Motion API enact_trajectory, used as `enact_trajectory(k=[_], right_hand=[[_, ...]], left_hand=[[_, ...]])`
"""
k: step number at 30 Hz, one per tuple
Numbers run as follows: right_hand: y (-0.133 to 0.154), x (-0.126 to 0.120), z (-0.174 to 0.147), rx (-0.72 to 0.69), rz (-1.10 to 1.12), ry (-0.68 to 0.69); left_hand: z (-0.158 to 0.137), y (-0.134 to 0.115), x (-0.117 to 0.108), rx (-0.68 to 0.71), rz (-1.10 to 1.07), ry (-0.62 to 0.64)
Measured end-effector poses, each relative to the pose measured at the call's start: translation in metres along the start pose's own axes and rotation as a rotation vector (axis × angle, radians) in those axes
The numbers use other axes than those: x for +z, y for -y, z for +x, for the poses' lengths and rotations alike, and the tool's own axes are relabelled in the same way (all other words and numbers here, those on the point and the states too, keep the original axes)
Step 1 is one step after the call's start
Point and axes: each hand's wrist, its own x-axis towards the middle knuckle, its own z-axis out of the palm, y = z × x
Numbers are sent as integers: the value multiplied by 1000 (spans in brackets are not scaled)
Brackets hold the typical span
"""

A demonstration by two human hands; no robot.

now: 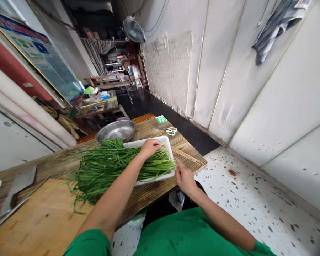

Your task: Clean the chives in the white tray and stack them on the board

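A large heap of green garlic chives (104, 167) lies across a white plastic tray (138, 143), its leafy ends spilling over the left side onto the table and a cutting board. My left hand (149, 149) reaches over the pile, fingers pinched together at the pale stems near the tray's far right corner. Beside the tray's right end, my right hand (186, 179) has its thumb and fingers closed at the stem tips. What exactly lies between the fingertips of either hand is partly hidden.
Behind the tray are a steel basin (116, 130), scissors (171, 131) and a green QR card (161, 119). Thin bamboo sticks (186, 155) lie right of it. At left are a wooden cutting board (40, 220) and a cleaver (20, 185). The wooden table's (144, 197) edge is close to my body.
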Motion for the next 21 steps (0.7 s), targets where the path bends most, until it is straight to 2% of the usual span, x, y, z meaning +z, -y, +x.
enact_trajectory(k=[4, 8, 21], right_hand=[[1, -2, 2, -15, -17, 12], [0, -3, 3, -10, -31, 33], [-1, -4, 5, -9, -14, 34]], left_hand=[[1, 11, 5, -62, -161, 12], [-1, 8, 7, -122, -274, -6], [-4, 3, 6, -121, -344, -14]])
